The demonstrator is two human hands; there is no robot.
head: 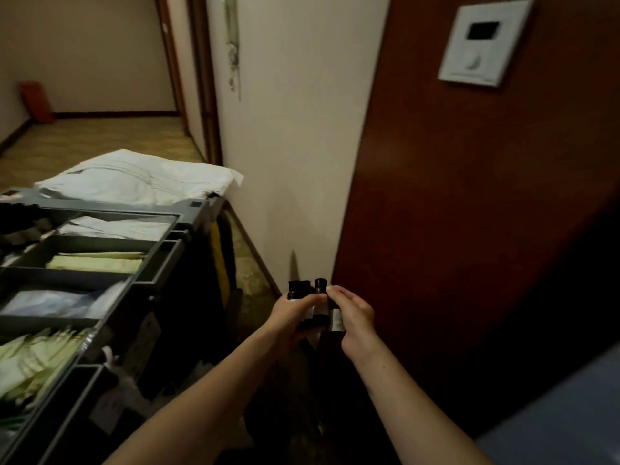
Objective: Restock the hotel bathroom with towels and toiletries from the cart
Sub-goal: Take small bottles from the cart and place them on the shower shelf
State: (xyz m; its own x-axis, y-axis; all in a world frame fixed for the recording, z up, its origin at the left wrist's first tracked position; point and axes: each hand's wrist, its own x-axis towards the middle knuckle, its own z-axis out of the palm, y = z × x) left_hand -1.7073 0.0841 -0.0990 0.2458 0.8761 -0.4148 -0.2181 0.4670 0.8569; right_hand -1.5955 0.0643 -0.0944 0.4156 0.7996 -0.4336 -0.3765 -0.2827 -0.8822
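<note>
Dim corridor light falls where a cream wall [295, 129] meets a smooth reddish-brown wooden door [469, 196], and in front of that corner both hands hold a cluster of small dark bottles [303, 290] with dark round caps and pale labels. The left hand [292, 313] curls round most of the cluster, thumb laid across the front; the right hand [355, 317] pinches one bottle at the cluster's right edge with bent fingers. Both forearms are bare. Just to the left stands a grey plastic cart [157, 260] whose top tray is split into rectangular compartments: one holds flat white packets [117, 226], the next pale green folded packets [97, 261], another clear crinkled wrappers [57, 303], and the nearest loose pale green sachets [33, 364]. Folded white linen [134, 182] lies piled on the cart's far end. A yellow bag [221, 260] hangs at its side. Patterned carpet [100, 139] runs down the corridor. High on the door is a white square control panel [484, 43] with a dark screen and a round dial.
</note>
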